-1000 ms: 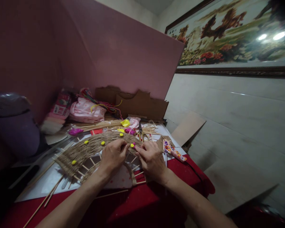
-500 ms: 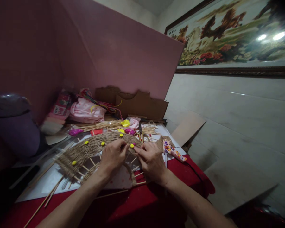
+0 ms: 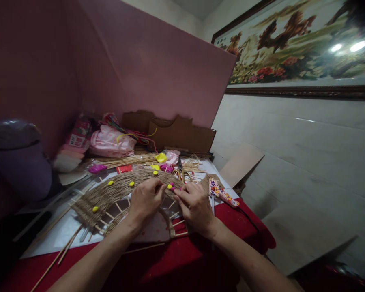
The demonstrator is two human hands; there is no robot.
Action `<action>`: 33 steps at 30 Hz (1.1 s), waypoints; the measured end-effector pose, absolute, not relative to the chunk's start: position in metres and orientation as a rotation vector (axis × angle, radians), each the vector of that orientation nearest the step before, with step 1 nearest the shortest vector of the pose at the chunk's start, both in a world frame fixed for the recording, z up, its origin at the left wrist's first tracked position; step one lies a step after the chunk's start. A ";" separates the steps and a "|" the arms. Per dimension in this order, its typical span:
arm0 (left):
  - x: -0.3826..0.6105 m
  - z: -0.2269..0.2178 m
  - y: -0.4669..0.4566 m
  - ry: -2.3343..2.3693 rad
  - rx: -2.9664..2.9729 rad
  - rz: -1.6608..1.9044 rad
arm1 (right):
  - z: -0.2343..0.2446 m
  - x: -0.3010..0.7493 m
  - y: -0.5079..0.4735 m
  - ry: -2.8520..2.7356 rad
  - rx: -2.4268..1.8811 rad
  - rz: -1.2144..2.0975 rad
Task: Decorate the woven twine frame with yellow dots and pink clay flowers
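Note:
A fan-shaped panel woven of brown twine over thin sticks (image 3: pixel 118 195) lies before me, with several small yellow clay-like pieces (image 3: pixel 132 184) on it. My left hand (image 3: pixel 146 199) rests at the panel's middle, fingers curled and thumb and fingertip together beside another yellow piece; what they pinch, if anything, is hidden. My right hand (image 3: pixel 196 205) is at the panel's right part, its fingertips closed at a small magenta piece (image 3: pixel 179 188). A bit of magenta also shows at the yellow piece between the hands.
Behind the panel lie gold-handled scissors (image 3: pixel 181 172), bundled sticks (image 3: pixel 124 160) and a magenta packet (image 3: pixel 97 168). A flower-patterned glue gun (image 3: pixel 223 192) with a black cord is at right. Torn cardboard (image 3: pixel 179 136) stands at the back; a purple bin (image 3: pixel 18 162) is at left.
More magenta now shows between the yellow piece and my right fingertips, which have shifted slightly right. My left hand has hardly moved.

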State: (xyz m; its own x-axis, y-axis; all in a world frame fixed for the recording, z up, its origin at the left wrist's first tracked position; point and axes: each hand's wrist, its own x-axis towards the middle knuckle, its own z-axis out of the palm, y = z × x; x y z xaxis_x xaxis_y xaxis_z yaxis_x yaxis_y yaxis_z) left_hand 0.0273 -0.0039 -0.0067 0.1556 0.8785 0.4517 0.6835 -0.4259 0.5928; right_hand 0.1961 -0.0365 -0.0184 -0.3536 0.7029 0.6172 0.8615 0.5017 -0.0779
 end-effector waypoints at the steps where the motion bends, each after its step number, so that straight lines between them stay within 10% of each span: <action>1: 0.027 -0.006 -0.004 1.492 2.159 1.176 | -0.018 0.197 -0.037 -2.139 -1.267 -0.341; 12: 0.032 0.007 -0.005 0.560 0.851 1.071 | -0.005 0.196 -0.043 -1.839 -1.101 -0.210; 33: 0.031 0.000 -0.007 0.600 1.078 0.931 | 0.003 0.184 -0.041 -1.993 -1.078 -0.028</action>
